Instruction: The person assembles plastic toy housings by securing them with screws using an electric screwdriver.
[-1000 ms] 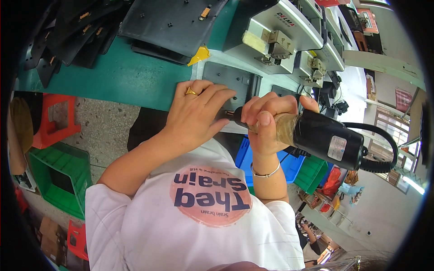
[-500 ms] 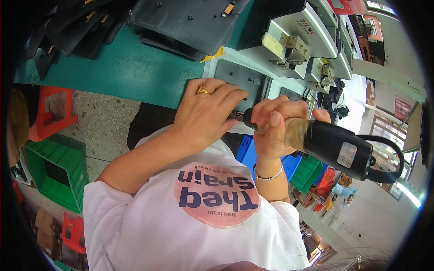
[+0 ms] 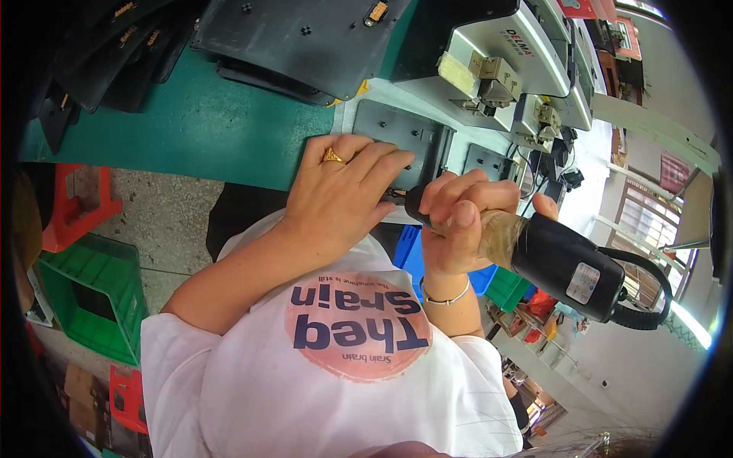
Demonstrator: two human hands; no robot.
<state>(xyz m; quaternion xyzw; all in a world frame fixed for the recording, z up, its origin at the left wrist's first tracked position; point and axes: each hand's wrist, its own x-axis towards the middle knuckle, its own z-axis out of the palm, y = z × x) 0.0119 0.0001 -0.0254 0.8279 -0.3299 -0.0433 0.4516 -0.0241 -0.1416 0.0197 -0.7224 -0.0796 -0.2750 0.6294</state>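
Observation:
My left hand [image 3: 336, 183], with a gold ring on it, lies with fingers stretched over the near part of a flat dark panel [image 3: 393, 122] on the bench. In my right hand [image 3: 466, 217] is a black electric screwdriver [image 3: 561, 259], its grip wrapped in yellowish tape. It slants, with its front end low by the panel's near edge, close to my left fingertips, and its corded back end out to the right. My fingers wrap round its front half. The bit's tip is hard to make out, so I cannot tell whether it touches a screw.
Stacked black panels [image 3: 305, 46] lie on the green bench top [image 3: 183, 122], with more fanned out at far left. White and black machines [image 3: 500, 61] stand behind the work. A smaller dark panel [image 3: 487, 160] lies beyond my right hand. Below left are a red stool [image 3: 72, 210] and a green crate [image 3: 92, 298].
The whole view has shifted slightly. The screwdriver's back end has dipped, and less of its metal front shows now. My left hand stays on the panel.

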